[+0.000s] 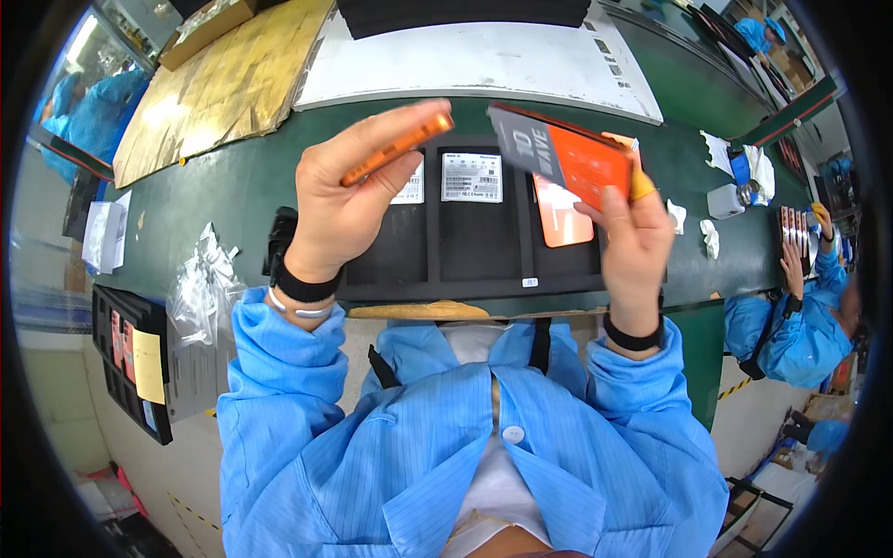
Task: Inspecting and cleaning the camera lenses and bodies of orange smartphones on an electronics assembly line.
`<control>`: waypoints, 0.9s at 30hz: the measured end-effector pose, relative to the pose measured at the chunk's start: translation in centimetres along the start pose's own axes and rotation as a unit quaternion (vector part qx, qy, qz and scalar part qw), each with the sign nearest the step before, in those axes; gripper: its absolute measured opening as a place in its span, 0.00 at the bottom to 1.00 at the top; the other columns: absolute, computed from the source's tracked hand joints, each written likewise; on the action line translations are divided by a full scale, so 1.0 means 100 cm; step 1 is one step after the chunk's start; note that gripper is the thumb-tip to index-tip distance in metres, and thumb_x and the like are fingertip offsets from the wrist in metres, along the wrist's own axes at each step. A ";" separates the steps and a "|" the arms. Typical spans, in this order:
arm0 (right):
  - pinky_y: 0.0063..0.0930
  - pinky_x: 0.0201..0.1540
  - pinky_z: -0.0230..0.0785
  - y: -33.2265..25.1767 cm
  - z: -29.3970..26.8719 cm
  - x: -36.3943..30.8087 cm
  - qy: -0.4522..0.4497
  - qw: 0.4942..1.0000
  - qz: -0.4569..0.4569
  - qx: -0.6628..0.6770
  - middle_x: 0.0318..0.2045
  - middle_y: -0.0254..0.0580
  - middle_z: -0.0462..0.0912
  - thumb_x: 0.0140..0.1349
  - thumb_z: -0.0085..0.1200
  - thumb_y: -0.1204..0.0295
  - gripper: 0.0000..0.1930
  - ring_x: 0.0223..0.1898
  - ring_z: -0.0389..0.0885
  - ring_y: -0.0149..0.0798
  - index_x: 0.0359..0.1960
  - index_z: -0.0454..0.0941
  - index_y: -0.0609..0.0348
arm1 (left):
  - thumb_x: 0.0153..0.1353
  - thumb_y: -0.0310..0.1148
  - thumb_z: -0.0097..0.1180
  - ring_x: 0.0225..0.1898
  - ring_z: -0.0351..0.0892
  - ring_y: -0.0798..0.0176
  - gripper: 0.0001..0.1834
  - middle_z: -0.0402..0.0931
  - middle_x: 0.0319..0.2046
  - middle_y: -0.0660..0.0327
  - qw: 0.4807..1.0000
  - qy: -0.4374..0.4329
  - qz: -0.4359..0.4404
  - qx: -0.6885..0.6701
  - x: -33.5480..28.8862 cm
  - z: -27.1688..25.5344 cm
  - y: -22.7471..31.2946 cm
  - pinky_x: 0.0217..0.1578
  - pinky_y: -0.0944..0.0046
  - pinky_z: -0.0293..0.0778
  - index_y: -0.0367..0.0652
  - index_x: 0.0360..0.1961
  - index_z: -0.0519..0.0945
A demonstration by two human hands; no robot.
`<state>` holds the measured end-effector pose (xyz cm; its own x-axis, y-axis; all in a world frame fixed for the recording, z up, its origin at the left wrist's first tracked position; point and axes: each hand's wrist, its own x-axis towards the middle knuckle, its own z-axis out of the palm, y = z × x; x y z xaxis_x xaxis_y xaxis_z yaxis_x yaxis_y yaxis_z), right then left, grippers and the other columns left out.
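My left hand point(344, 195) is raised over the bench, fingers closed round a slim orange phone point(398, 149) seen edge-on. Opposite it, my right hand point(637, 242) grips a flat orange and grey printed package point(567, 158), tilted and slightly blurred; a yellow finger cot covers one fingertip. Beneath both hands lies a black compartment tray point(479, 265). A white printed label point(472, 177) shows in its middle compartment, and another label point(409, 183) is partly covered by my left hand. A glossy orange phone point(566, 219) rests in the right compartment, partly hidden by the package.
Crumpled clear plastic point(203, 288) lies to the left, near a second black tray point(130, 363) with orange items. White scraps point(710, 239) and a small white box point(726, 201) sit on the green bench point(251, 186). A co-worker point(805, 325) handles phones at far right.
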<state>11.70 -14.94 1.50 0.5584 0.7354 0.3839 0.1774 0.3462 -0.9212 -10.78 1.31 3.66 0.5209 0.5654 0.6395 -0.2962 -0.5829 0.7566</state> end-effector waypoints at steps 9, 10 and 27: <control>0.43 0.66 0.69 0.076 0.033 -0.010 -0.268 0.852 -0.224 -0.391 0.56 0.48 0.81 0.57 0.52 0.83 0.22 0.67 0.72 0.54 0.55 0.80 0.63 | 0.55 0.18 0.61 0.65 0.71 0.48 0.19 0.85 0.51 0.65 0.928 -0.208 0.015 0.308 -0.051 -0.030 -0.057 0.71 0.45 0.58 0.54 0.43 0.90; 0.43 0.66 0.69 0.077 0.033 -0.014 -0.270 0.853 -0.221 -0.388 0.56 0.48 0.81 0.57 0.52 0.83 0.22 0.67 0.72 0.54 0.55 0.80 0.63 | 0.55 0.19 0.61 0.65 0.71 0.47 0.19 0.85 0.52 0.65 0.912 -0.221 0.018 0.345 -0.059 -0.033 -0.058 0.71 0.44 0.56 0.54 0.43 0.90; 0.49 0.58 0.69 0.051 -0.118 -0.013 0.069 0.796 -0.006 -0.601 0.52 0.65 0.79 0.65 0.55 0.71 0.20 0.55 0.75 0.63 0.56 0.75 0.71 | 0.55 0.17 0.51 0.67 0.67 0.39 0.22 0.77 0.60 0.52 0.903 -0.188 -0.080 0.378 -0.091 -0.036 -0.050 0.68 0.47 0.63 0.40 0.51 0.84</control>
<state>21.48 -21.00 -4.41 0.6197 0.6366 0.4591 0.7847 -0.5157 -0.3440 -16.93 1.22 -5.46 0.7857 0.5228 0.3307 0.3645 -0.8232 0.4352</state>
